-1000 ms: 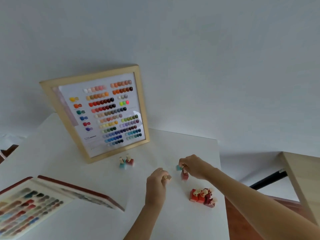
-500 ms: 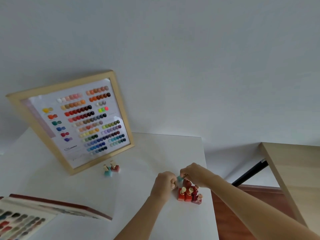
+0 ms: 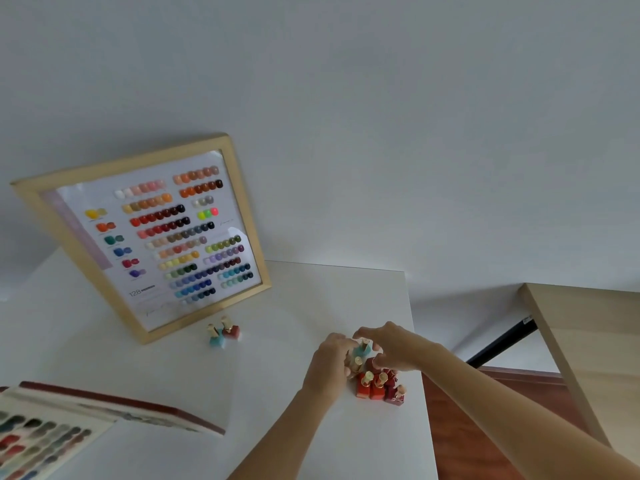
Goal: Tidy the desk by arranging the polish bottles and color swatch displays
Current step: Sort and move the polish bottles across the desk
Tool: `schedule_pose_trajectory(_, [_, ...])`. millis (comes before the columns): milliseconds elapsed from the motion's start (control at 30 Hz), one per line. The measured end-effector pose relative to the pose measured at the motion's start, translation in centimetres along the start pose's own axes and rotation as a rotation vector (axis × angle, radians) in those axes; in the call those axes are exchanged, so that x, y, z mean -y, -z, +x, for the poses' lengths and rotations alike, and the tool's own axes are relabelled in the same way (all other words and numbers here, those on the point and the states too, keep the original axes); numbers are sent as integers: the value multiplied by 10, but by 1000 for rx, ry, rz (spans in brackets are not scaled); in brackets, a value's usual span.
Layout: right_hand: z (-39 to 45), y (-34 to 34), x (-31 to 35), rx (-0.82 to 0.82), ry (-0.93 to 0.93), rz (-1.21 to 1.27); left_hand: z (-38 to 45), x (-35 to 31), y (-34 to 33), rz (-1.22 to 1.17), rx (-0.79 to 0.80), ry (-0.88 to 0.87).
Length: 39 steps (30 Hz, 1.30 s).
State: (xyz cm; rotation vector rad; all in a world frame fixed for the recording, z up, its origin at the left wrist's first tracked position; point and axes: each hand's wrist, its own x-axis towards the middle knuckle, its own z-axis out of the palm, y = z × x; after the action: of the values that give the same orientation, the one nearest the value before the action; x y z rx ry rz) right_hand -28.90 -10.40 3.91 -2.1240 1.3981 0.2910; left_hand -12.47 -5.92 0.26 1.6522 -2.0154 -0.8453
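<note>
Both hands meet near the white desk's right edge. My left hand (image 3: pixel 329 365) grips a small polish bottle with a gold cap (image 3: pixel 356 364). My right hand (image 3: pixel 391 344) pinches a teal polish bottle (image 3: pixel 362 348) from above. Both bottles sit right behind a tight cluster of red polish bottles (image 3: pixel 377 389). A teal bottle (image 3: pixel 217 340) and a dark red bottle (image 3: pixel 231 331) stand apart in front of the wooden-framed swatch display (image 3: pixel 145 237), which leans against the wall. An open swatch book (image 3: pixel 52 434) lies at the lower left.
The white desk (image 3: pixel 277 393) ends just right of the red cluster, with a brown floor below. A light wooden tabletop (image 3: pixel 588 341) stands at the right, across a gap. A plain grey wall rises behind.
Both hands have come together with their bottles at the red cluster near the desk's right edge. My view shifted right, so the framed display and the swatch book slid left.
</note>
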Motion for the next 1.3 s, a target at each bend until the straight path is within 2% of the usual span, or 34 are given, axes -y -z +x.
schedule_pose_trajectory(100, [2, 13, 3, 28, 2, -33, -5, 8, 7, -6, -70, -1])
schedule_pose_trajectory(167, [7, 22, 9, 18, -4, -62, -10, 16, 14, -37, -154, 58])
schedule_pose_trajectory(333, [31, 35, 39, -79, 10, -37, -22, 49, 40, -178, -449, 275])
schedule_pose_trajectory(500, [66, 28, 85, -142, 80, 24, -17, 84, 69, -331, -851, 573])
schedule_pose_trajectory(567, [80, 21, 103, -157, 93, 85, -13, 96, 76, -383, -933, 677])
schedule_pose_trajectory(767, [126, 0, 149, -199, 145, 162, 1, 124, 81, -447, -1020, 801])
schedule_pose_trajectory(1067, [180, -28, 192, -183, 234, 183, 11, 146, 77, -390, -1006, 751])
schedule_pose_trajectory(1300, [192, -43, 200, -192, 303, 162, 8, 149, 73, -383, -1027, 722])
